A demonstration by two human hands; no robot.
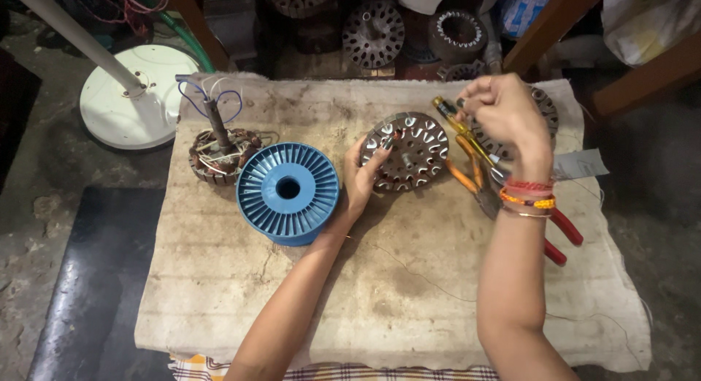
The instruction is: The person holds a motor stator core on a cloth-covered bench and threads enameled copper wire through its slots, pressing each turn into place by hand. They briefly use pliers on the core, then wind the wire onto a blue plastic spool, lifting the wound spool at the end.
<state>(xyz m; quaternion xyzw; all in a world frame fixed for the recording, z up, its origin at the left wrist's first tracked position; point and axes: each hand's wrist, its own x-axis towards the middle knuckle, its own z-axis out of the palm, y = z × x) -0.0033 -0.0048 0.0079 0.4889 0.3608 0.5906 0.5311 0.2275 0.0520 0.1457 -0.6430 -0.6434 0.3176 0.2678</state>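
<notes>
My left hand (361,178) grips the near left rim of a bare slotted metal stator core (409,151), held tilted on a stained cloth-covered board (241,301). My right hand (504,112) is raised to the right of the core with its fingers pinched together; a thin wire seems to run from them, but it is too fine to be sure. Under that hand lie a yellow-handled screwdriver (456,125) and another stator core (546,111), mostly hidden.
A blue wire spool (288,193) stands left of my left hand. A wound stator with a shaft and blue leads (221,151) sits behind it. Orange-handled and red-handled pliers (566,231) lie at right. A white fan base (131,96) and several stator cores lie beyond the board.
</notes>
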